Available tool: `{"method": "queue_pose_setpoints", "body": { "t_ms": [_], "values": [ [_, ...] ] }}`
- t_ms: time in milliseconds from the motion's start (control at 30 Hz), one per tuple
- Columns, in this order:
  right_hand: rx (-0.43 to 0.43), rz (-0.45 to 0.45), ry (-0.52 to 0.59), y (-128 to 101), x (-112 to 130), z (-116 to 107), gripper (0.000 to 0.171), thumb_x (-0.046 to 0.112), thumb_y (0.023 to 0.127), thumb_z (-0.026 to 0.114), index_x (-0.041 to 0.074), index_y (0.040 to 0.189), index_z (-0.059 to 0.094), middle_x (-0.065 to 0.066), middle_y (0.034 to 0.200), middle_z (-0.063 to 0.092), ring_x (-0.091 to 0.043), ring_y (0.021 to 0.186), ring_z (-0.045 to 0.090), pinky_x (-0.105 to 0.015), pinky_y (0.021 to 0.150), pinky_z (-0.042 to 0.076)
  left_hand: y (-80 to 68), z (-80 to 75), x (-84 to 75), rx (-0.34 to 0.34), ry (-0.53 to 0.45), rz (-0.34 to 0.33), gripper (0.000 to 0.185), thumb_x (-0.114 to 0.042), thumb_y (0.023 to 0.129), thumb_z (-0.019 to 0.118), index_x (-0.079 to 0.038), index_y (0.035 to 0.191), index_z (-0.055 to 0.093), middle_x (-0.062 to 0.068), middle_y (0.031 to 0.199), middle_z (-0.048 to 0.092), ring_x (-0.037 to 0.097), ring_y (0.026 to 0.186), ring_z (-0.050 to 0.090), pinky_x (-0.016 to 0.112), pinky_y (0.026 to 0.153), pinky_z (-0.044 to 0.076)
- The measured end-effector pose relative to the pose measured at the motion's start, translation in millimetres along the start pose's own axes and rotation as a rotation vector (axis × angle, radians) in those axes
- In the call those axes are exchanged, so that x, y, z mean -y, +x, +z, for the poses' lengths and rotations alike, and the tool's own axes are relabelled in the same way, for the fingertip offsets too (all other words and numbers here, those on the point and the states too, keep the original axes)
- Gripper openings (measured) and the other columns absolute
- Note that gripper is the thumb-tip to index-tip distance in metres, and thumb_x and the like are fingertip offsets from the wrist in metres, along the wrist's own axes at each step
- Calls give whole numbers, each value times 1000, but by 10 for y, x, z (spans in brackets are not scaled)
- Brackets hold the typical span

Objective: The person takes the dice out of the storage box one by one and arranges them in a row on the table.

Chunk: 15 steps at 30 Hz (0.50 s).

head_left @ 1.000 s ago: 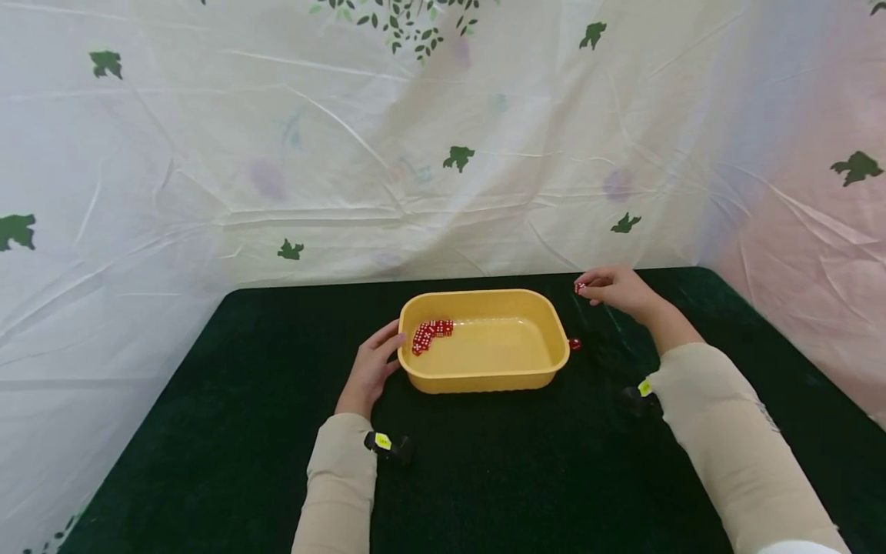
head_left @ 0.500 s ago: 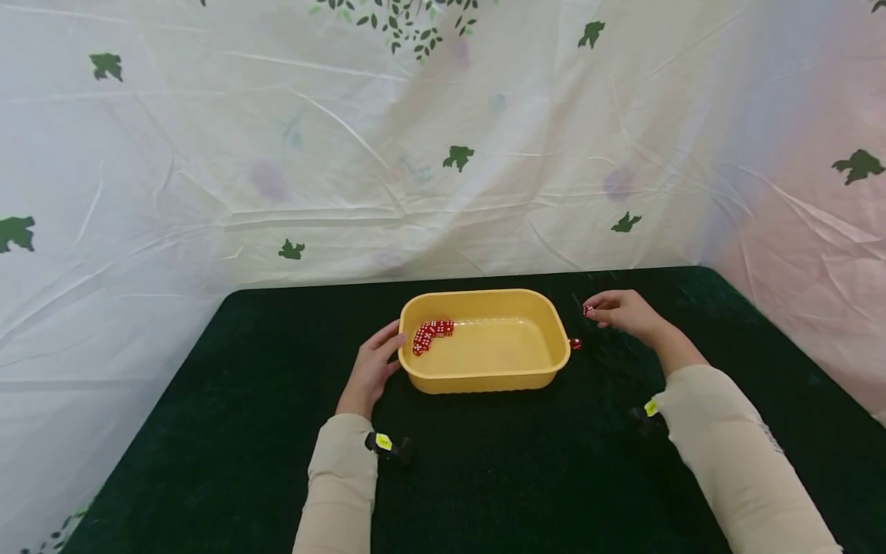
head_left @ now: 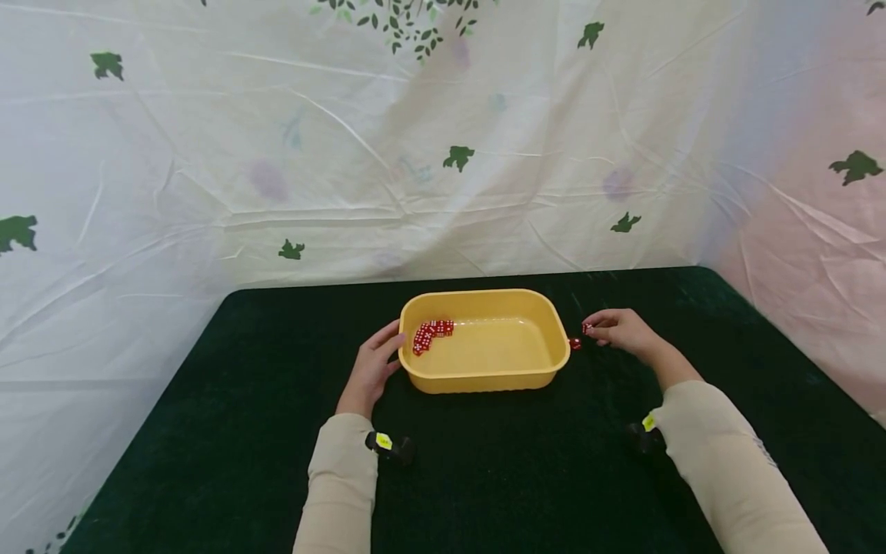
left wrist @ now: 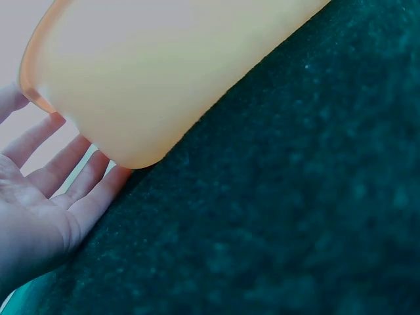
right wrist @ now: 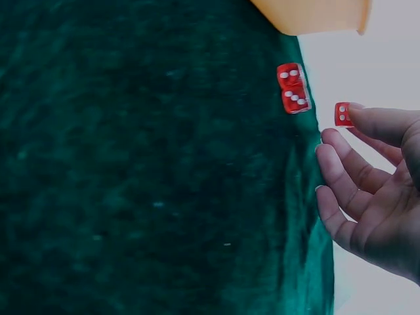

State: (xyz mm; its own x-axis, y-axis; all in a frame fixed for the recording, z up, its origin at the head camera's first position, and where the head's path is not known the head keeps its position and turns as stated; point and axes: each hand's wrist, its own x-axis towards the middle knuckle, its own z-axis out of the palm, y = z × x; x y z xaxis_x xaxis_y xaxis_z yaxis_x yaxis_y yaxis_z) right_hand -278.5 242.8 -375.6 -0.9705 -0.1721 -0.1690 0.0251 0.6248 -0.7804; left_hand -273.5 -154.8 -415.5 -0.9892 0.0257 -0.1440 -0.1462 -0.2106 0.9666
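Observation:
My left hand point(head_left: 371, 369) rests against the left end of a yellow plastic tub point(head_left: 484, 383). In the left wrist view its fairly straight fingers point(left wrist: 62, 164) touch the tub's outer wall, with one digit up at the rim. Several red dice point(head_left: 424, 338) with white pips sit in the tub's left part. Right of the tub, my right hand point(head_left: 621, 331) pinches one red die point(right wrist: 342, 115) between thumb and forefinger, the other fingers loosely bent. Two more red dice point(right wrist: 293, 88) lie side by side on the cloth, between that hand and the tub.
A dark green cloth point(head_left: 477, 477) covers the table. Behind it hangs a pale curtain point(head_left: 346, 154) with green leaf-like shapes, which also closes off both sides. A black wrist camera point(head_left: 391, 446) is strapped to the left wrist, another point(head_left: 645, 437) to the right.
My right hand has come down from the table's far edge, toward the near side, with the die still pinched. The left hand, the tub and the other dice stay put.

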Motion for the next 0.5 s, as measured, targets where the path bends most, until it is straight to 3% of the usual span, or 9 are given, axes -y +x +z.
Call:
{"method": "queue_pose_setpoints", "body": {
  "t_ms": [500],
  "values": [
    [9,12,12,-21,-73,101,33,15,88,49,-7,113,48,-19,102,51,-26,85,49,-37,76,42,-4,-10,-14,11,1,1,37,-23,84,55,-16,120,50,1,124,42,19,109,42,39,87,37]
  ]
}}
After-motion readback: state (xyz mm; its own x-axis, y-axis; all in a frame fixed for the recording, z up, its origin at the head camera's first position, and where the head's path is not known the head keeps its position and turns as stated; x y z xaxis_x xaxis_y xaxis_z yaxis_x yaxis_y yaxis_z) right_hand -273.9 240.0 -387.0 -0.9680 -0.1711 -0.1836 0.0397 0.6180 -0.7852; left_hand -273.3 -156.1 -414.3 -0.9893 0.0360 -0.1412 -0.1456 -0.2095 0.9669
